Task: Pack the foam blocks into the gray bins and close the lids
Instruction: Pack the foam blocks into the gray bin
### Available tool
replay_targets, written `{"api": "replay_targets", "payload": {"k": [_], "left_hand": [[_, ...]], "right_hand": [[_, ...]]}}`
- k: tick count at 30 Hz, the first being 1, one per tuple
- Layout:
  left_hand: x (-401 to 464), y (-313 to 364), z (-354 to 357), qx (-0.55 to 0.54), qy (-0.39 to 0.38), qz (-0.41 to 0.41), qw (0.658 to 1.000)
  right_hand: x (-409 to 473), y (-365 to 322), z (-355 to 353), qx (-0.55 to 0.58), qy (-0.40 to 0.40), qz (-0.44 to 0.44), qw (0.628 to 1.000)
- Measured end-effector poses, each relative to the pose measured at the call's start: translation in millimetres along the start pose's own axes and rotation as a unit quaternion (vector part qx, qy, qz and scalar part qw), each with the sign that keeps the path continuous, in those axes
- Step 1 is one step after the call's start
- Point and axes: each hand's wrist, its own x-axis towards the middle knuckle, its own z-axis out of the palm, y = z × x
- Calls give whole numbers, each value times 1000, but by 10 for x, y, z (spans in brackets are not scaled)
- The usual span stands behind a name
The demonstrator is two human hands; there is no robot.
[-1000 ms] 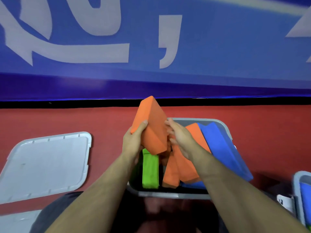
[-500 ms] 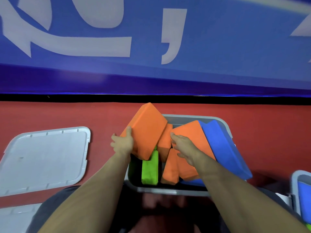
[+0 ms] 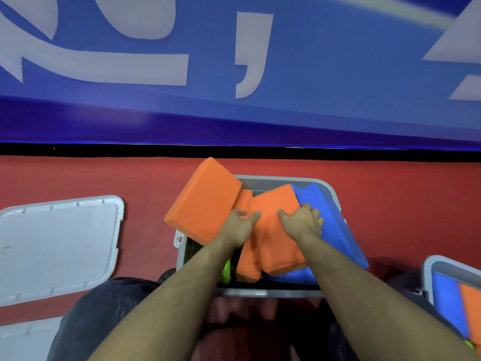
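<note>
An open gray bin [image 3: 270, 292] stands on the red floor in front of me, crammed with foam blocks. A large orange block [image 3: 205, 199] leans out over its left rim. A second orange block [image 3: 276, 238] lies tilted in the middle, with a blue block [image 3: 335, 230] slanting along the right side. A green block [image 3: 225, 272] and a further orange block [image 3: 248, 268] stand on edge lower down. My left hand [image 3: 238, 226] holds the middle orange block's left edge, thumb on top. My right hand [image 3: 303, 221] grips its right edge, fingers curled against the blue block.
A gray lid [image 3: 59, 246] lies flat on the floor to the left, and part of another lid [image 3: 23, 337] shows at the bottom left. A second gray bin [image 3: 426, 272] with blue and orange blocks sits at the right edge. A blue banner wall rises behind.
My left hand let go of the large orange block, which now leans on the bin's left rim, and moved right. Both hands came together on the middle orange block.
</note>
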Motion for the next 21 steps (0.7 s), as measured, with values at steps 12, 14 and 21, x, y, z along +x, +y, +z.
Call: {"api": "replay_targets", "payload": {"k": [12, 14, 21], "left_hand": [[109, -135, 326, -10, -10, -48, 999], [161, -61, 279, -20, 27, -19, 999], [175, 197, 99, -140, 85, 81, 983]], "right_hand": [[133, 80, -167, 115, -108, -60, 986], [175, 59, -222, 164, -119, -74, 976], [246, 5, -339, 329, -157, -26, 931]]}}
